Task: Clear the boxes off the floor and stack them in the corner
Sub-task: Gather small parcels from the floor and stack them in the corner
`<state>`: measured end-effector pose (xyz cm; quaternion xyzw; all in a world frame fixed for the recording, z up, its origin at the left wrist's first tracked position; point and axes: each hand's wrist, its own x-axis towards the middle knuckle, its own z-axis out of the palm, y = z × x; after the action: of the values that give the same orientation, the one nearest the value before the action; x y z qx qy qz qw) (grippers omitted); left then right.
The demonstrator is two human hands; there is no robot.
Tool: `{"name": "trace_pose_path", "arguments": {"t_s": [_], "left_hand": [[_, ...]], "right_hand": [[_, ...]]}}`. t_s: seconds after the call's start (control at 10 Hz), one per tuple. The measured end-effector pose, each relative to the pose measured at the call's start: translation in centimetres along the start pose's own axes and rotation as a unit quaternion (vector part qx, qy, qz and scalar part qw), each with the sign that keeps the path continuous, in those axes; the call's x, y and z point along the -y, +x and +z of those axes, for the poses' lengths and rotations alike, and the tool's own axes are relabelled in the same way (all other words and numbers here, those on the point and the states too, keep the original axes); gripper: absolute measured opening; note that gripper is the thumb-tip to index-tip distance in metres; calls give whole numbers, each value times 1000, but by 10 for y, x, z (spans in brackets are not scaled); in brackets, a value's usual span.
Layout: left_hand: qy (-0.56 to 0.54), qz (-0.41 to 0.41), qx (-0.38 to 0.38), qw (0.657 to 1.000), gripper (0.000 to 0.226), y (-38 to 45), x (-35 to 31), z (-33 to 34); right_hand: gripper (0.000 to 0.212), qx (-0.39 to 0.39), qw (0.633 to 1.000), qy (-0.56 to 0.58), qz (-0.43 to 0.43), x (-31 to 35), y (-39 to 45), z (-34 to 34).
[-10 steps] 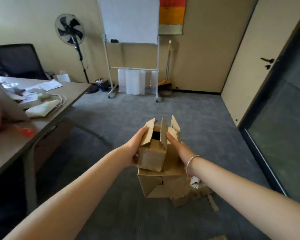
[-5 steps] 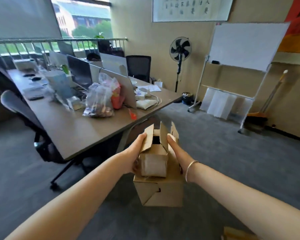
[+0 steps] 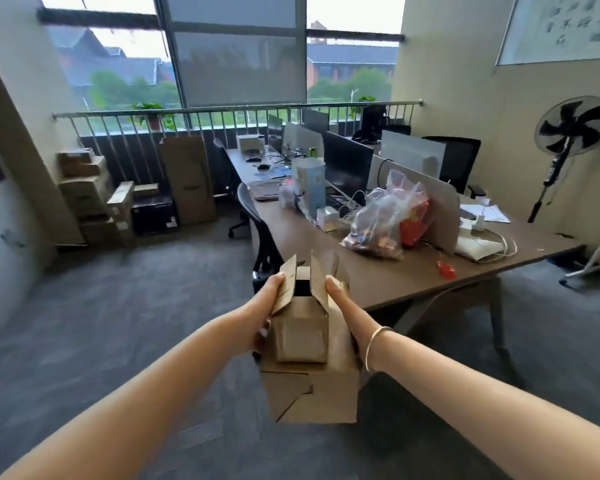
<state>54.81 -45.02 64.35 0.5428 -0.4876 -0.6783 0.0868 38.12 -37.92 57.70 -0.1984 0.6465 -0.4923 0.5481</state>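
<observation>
Both hands carry two cardboard boxes held out in front of the body, above the grey carpet [image 3: 94, 341] and just off the near corner of the long desk [image 3: 326, 244]. The small box [image 3: 300, 336] sits on top of the big box [image 3: 321, 393], its flaps standing open so the dark inside shows. The left hand [image 3: 265, 315] lies along the left side of the small box, thumb up against the raised flap; its other fingers are hidden behind the cardboard, so how far they curl around the load cannot be told. The right hand [image 3: 343, 311] presses flat against the right side, fingers fairly straight and pointing forward, a bangle [image 3: 374, 348] on the wrist. The two palms seem to squeeze the pair from opposite sides, which would keep the small box from sliding off while walking.

The far left corner of the room, by the window railing [image 3: 222, 110], already holds a stack of boxes [image 3: 87, 199] with a tall flat carton [image 3: 187, 181] leaning on the rail beside it. That looks like the drop-off spot, and the load is well apart from it, with open carpet between. The loose flaps could catch or fold, so a level carry matters. A desk chair [image 3: 253, 216] stands at the desk's left edge, near the likely path.
</observation>
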Motion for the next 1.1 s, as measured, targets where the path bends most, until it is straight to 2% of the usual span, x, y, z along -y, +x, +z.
{"name": "trace_pose_path", "arguments": {"t_s": [0.3, 0.6, 0.8, 0.9, 1.0, 1.1], "left_hand": [[-43, -3, -91, 995, 86, 52, -12, -189], [-74, -21, -140, 987, 86, 139, -44, -303], [-93, -7, -171, 981, 84, 218, -114, -372], [-105, 9, -180, 978, 88, 257, -151, -416], [-140, 14, -185, 973, 86, 290, -177, -456], [-139, 10, -190, 972, 87, 326, -195, -498]], "right_hand": [[135, 60, 997, -50, 3, 32, 113, 186], [141, 137, 989, -46, 33, 60, 253, 293], [146, 170, 983, -67, -8, 134, 346, 353], [145, 207, 973, -79, -63, 184, 388, 386], [136, 204, 966, -121, -99, 221, 421, 422], [130, 222, 962, -127, -96, 237, 471, 455]]}}
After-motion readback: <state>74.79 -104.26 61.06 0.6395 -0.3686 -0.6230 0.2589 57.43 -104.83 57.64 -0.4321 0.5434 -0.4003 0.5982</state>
